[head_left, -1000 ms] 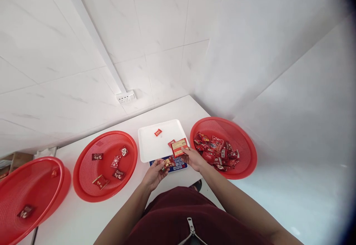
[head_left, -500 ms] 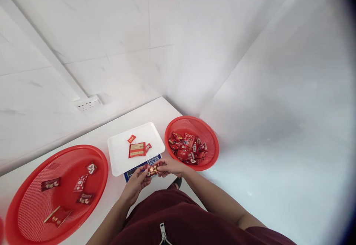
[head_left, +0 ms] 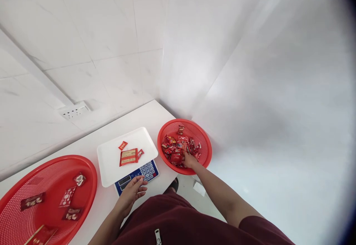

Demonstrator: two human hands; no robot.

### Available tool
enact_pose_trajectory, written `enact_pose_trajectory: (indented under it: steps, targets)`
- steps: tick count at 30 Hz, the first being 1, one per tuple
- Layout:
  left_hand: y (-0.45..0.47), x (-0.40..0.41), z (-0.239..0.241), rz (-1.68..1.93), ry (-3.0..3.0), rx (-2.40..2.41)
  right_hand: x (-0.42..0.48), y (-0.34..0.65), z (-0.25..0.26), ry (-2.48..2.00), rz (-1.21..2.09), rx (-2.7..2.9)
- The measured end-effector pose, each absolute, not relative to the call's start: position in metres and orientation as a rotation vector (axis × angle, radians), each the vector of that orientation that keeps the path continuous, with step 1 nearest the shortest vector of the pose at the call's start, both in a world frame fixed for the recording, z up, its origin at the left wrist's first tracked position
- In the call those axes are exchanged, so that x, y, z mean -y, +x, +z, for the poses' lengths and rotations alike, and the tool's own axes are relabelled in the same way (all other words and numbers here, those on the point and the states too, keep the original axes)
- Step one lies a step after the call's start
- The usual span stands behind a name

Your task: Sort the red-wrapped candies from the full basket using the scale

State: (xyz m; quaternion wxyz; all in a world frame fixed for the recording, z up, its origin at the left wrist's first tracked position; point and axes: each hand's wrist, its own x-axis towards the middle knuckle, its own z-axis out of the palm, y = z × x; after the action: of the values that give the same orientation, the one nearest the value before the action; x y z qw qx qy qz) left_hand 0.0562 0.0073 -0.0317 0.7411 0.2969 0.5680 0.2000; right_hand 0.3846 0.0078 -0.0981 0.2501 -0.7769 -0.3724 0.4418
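White table (head_left: 150,118), marbled wall (head_left: 111,78), red baskets (head_left: 205,144)

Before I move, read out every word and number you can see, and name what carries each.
"7 8 9": top number row of the keypad on the blue scale.
"4 5 6": next row down.
"1 2 3": the row under that.
Too small or blurred: the other keys, the scale's displays, and the print on the packets.

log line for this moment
left hand: near scale keypad, nothing visibly held | right hand: among packets in right basket | white tray: three packets
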Motion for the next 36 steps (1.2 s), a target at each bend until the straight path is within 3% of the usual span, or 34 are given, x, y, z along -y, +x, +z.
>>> enact_pose_trajectory:
  steps: [6, 24, 36]
  targets:
    - [0.057, -0.006, -0.030, 0.448, 0.619, -1.300, -0.020, 0.372, -0.112, -2.429, 1.121, 0.903]
    - [0.064, -0.013, -0.024, 0.446, 0.583, -1.284, -0.021, 0.405, -0.070, -1.524, 1.345, 0.218]
    - [0.054, -0.005, -0.027, 0.422, 0.553, -1.244, -0.015, 0.393, -0.072, -1.475, 1.401, 0.127]
